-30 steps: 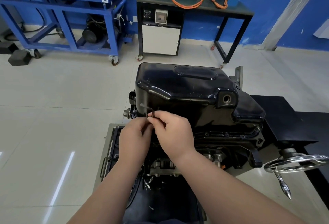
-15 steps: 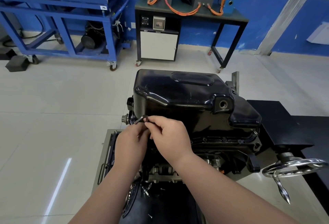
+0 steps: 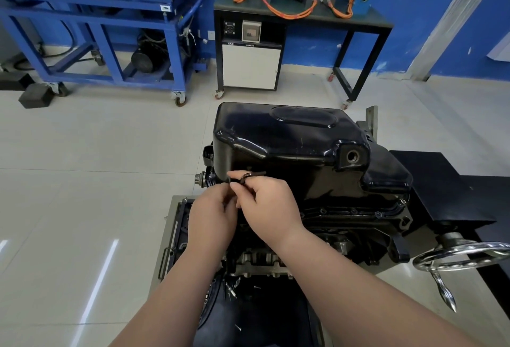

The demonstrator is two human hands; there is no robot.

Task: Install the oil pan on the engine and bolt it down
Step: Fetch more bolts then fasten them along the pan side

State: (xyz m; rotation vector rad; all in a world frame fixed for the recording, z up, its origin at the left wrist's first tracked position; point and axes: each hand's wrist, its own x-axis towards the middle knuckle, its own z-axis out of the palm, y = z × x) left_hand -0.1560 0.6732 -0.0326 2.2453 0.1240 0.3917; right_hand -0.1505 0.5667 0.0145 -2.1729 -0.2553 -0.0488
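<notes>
**Clerk:** Largest item?

**Storeman:** One engine [image 3: 259, 261], cast grey metal, on a stand. One oil pan [image 3: 289, 148], glossy black, pressed and rounded, sits on top of it. At least four bolt heads [image 3: 353, 211] show along its near flange.

**Clerk:** Next?

**Storeman:** One chromed handwheel [image 3: 463, 254]. Right hand [image 3: 270, 208]: thumb and forefinger pinch one small dark bent key [image 3: 252, 174] at the pan's near-left corner. Left hand [image 3: 212, 217]: fingers curled toward the key's lower end, grip cannot be told.

**Clerk:** Containers?

**Storeman:** One dark tray [image 3: 276, 313], holding several loose fasteners [image 3: 231, 291].
</notes>
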